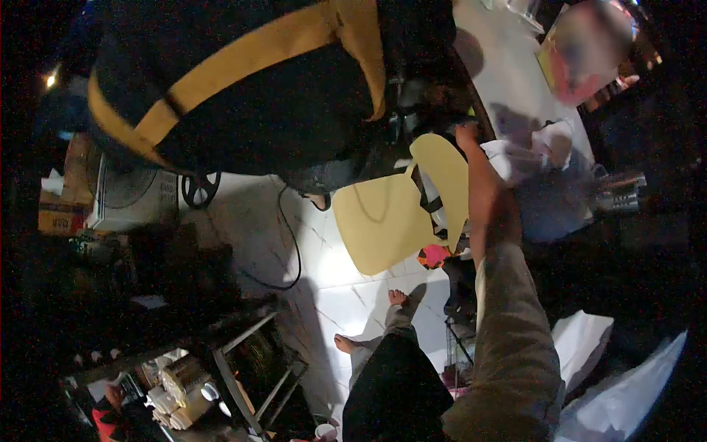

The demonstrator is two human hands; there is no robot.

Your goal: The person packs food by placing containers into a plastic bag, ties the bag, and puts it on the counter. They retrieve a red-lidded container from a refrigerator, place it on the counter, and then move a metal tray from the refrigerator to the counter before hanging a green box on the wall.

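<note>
My right arm in a grey-beige sleeve reaches up past a pale yellow chair [383, 225]. My right hand [465, 136] is beside the top of the chair's backrest, at the edge of a pale tabletop [508, 66]. Its fingers are in shadow, so what they hold or touch cannot be made out. A dark strap [428, 199] shows in the gap between seat and backrest. Just below the chair lies a small orange and pink object [433, 255]. White cloth [530, 151] is bunched close to my forearm. My left hand is out of view.
A large dark mass with wide mustard bands [250, 44] fills the upper left. A black cable [294, 250] curves over the white tiled floor [324, 250]. A metal-edged frame [250, 368] and rolled pale items [180, 390] are at lower left. White sheets [582, 339] are at lower right.
</note>
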